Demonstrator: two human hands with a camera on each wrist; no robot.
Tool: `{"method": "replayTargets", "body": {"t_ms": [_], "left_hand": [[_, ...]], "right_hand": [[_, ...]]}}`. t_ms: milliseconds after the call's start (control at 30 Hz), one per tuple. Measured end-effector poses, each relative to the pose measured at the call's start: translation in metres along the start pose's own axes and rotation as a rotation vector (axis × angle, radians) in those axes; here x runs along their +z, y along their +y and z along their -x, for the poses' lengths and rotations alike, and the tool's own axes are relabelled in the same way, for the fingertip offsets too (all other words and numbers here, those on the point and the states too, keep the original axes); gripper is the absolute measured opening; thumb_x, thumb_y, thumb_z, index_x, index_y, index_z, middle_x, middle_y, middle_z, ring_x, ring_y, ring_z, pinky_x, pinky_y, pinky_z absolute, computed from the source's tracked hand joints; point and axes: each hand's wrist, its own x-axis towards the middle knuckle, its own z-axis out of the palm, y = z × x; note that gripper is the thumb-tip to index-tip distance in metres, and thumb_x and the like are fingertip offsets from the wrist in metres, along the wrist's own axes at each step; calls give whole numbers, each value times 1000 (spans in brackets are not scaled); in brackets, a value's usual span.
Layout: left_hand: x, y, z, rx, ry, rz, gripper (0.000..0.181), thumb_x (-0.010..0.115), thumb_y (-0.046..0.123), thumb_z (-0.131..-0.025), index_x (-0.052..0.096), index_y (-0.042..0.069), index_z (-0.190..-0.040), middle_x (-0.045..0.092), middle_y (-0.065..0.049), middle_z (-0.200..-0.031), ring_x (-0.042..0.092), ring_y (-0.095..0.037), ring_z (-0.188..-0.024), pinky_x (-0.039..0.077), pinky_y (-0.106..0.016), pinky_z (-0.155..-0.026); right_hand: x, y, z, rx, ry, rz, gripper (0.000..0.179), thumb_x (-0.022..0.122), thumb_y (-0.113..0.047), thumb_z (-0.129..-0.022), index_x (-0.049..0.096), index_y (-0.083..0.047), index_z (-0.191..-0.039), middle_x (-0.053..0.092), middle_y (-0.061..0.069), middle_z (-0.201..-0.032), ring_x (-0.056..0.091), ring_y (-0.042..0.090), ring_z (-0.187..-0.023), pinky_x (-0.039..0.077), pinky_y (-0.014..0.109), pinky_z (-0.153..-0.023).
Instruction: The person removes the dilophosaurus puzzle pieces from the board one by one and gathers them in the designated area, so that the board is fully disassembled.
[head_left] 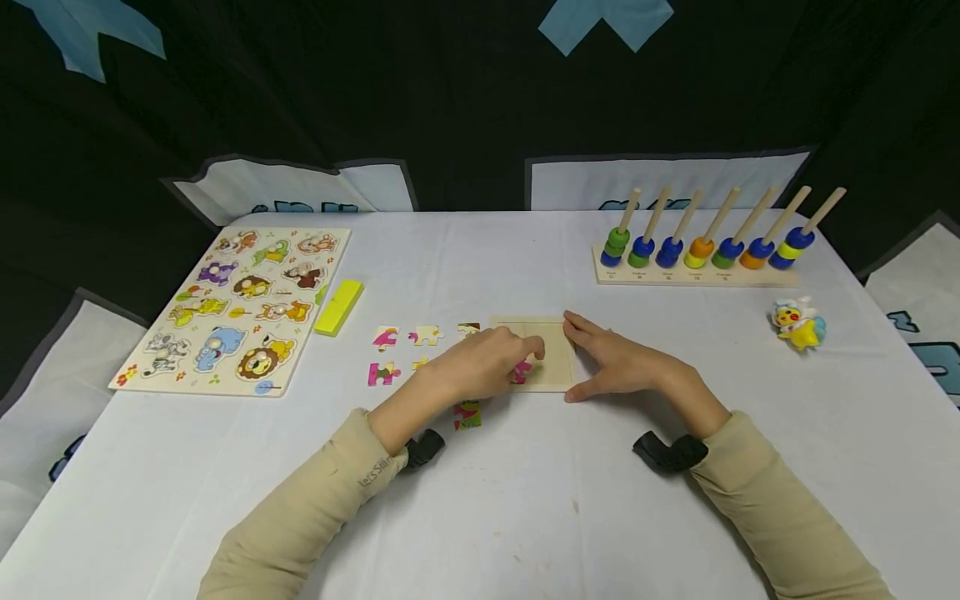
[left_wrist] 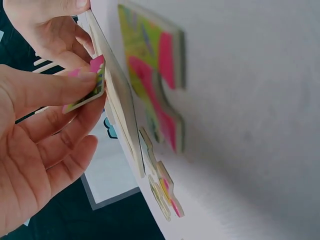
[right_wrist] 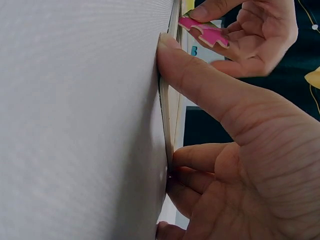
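Note:
My left hand [head_left: 487, 362] is over the left part of a shallow wooden puzzle tray [head_left: 551, 354], pinching a pink and green jigsaw piece [left_wrist: 98, 75] between thumb and fingertips. In the left wrist view the piece is tilted, close over the tray. At the tray's right side, my right hand [head_left: 622, 358] holds the edge, its thumb [right_wrist: 172, 50] at the near corner and its fingers toward the far corner. Loose jigsaw pieces [head_left: 384, 374] lie left of the tray, some partly hidden by my left hand. One piece [head_left: 467, 414] lies below my left wrist.
A board of animal pictures [head_left: 225, 321] lies at the left, with a yellow block [head_left: 339, 307] beside it. At the back right stands a wooden peg rack [head_left: 697, 277] with coloured rings. A small yellow figurine [head_left: 798, 323] is near the right edge of the white-covered table [head_left: 600, 517].

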Motion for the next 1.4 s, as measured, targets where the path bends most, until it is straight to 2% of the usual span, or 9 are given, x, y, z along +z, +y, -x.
{"method": "replayTargets", "body": {"t_ms": [167,333,500,700,800,867,1100,1267,1400], "left_hand": [[0,-1,1,1,-11,12,28,63,-9,-81,69,9,-102,72,-3,-94,60,-13,-81,51,-26,-73],[0,-2,1,14,-16,19,30,62,-8,-82,71,10,-105,72,-2,-97,61,-14,-82,51,-27,-75],[-1,-4,2,35,14,26,26,64,-4,-84,71,11,-105,72,-1,-93,59,-12,-76,50,-27,-73],[-4,-4,4,85,150,85,19,72,7,-84,72,11,-103,72,0,-78,60,-6,-66,50,-21,-66],[-5,-5,5,88,191,103,19,72,8,-84,72,10,-102,71,1,-75,56,-5,-62,47,-18,-61],[-5,-6,6,79,201,107,19,71,6,-84,73,10,-103,71,1,-76,54,-5,-61,45,-17,-60],[-7,-8,11,36,196,102,29,62,0,-87,71,10,-113,72,-2,-104,56,-11,-76,46,-22,-66],[-12,-9,16,37,181,93,30,61,3,-89,70,11,-117,69,0,-96,52,-10,-70,43,-21,-62],[-15,-11,22,53,206,114,30,61,4,-90,69,11,-118,67,2,-91,49,-9,-66,41,-20,-60]], "right_hand": [[0,0,0,-7,5,5,104,77,-36,-79,15,9,-149,2,22,-160,7,41,-147,11,61,-114],[1,1,0,-10,9,8,105,77,-37,-78,15,9,-149,2,22,-160,7,41,-147,10,61,-114],[1,2,0,-5,9,11,105,77,-38,-78,15,8,-149,3,21,-160,8,40,-147,10,61,-114],[0,1,0,-6,5,13,105,77,-40,-79,15,8,-149,2,22,-160,7,41,-147,12,61,-114],[0,1,0,-4,5,13,105,76,-40,-79,15,8,-149,2,22,-160,7,41,-147,12,61,-114],[0,1,0,0,3,11,105,76,-40,-79,15,8,-149,2,22,-160,7,41,-147,12,61,-114],[0,1,0,-4,7,18,105,76,-41,-79,16,8,-149,3,22,-160,7,42,-147,12,61,-114],[0,1,-1,-1,4,19,104,76,-40,-79,16,8,-149,3,22,-160,7,42,-147,13,61,-114],[0,0,-2,4,3,20,104,76,-41,-79,16,7,-149,3,22,-160,7,41,-147,14,61,-114]]}}
